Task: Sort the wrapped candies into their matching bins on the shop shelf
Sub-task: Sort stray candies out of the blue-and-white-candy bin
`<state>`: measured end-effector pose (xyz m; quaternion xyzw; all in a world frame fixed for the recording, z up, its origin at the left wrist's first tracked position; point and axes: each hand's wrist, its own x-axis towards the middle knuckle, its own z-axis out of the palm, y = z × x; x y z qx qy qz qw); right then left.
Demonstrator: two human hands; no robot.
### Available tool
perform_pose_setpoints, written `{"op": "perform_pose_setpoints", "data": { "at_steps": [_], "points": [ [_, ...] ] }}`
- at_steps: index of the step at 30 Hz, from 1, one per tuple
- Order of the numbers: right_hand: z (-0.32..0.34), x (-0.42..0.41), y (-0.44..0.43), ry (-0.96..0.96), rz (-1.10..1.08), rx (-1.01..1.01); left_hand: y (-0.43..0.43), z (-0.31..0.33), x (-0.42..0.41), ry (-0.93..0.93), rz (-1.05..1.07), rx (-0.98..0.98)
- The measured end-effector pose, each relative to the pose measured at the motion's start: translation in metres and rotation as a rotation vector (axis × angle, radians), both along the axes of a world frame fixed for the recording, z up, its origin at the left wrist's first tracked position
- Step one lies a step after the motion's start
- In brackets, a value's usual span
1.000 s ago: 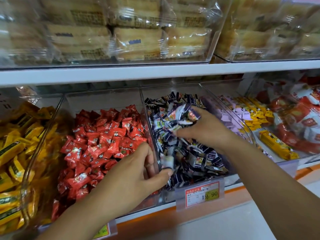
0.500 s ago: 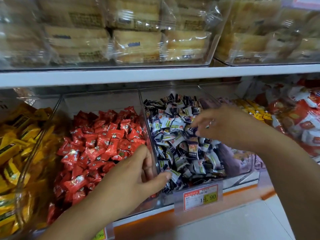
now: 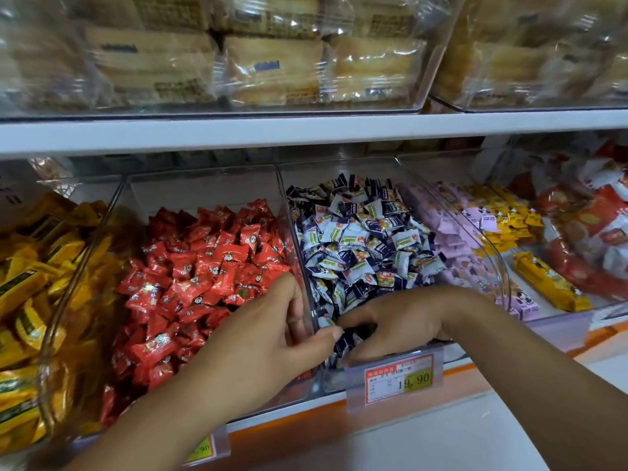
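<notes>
Candies (image 3: 343,341) in right hand (image 3: 397,321), divider (image 3: 299,246) in left (image 3: 272,338)

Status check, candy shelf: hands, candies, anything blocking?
Left hand grips clear plastic divider wall between bins. Right hand fingers curled into navy-and-white wrapped candies at bin front; hold unclear. Nothing blocking.
</notes>
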<state>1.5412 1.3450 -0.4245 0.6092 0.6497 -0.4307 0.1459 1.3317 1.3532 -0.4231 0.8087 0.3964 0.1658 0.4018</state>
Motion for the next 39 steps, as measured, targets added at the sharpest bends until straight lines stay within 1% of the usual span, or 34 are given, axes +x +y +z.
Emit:
{"op": "perform_pose_setpoints", "data": {
  "at_steps": [2, 6, 9, 16, 20, 24, 27, 29, 32, 35, 39],
  "points": [
    [-0.003, 0.0, 0.003, 0.023, -0.017, -0.007, 0.0, 0.0, 0.0, 0.002, -0.002, 0.002],
    [-0.01, 0.0, 0.003, 0.127, -0.083, 0.002, 0.0, -0.001, 0.0, -0.003, -0.002, 0.004],
    [-0.01, 0.002, 0.001, 0.17, -0.088, 0.002, 0.001, -0.002, 0.0, -0.009, 0.002, 0.01],
    [-0.011, -0.002, 0.0, 0.22, -0.178, 0.0, 0.002, -0.004, -0.002, -0.005, 0.007, 0.011],
    [-0.01, -0.003, 0.001, 0.229, -0.208, 0.036, 0.003, -0.005, -0.001, -0.007, -0.001, 0.012],
    [0.002, 0.01, 0.002, 0.352, -0.349, 0.161, 0.002, -0.004, -0.001, -0.015, -0.008, 0.004],
    [0.014, 0.019, 0.002, 0.512, -0.481, 0.271, 0.002, -0.003, -0.002, -0.009, -0.013, 0.01],
    [0.02, 0.025, 0.003, 0.602, -0.562, 0.378, 0.002, -0.003, -0.003, -0.008, -0.016, 0.012],
    [0.027, 0.03, 0.009, 0.649, -0.705, 0.564, 0.002, -0.003, -0.004, -0.01, -0.021, -0.003],
    [0.032, 0.031, 0.013, 0.648, -0.733, 0.687, 0.002, -0.003, -0.004, -0.012, -0.025, -0.016],
    [0.035, 0.033, 0.009, 0.694, -0.765, 0.679, 0.002, -0.003, -0.004, -0.022, -0.018, -0.014]
  ]
}}
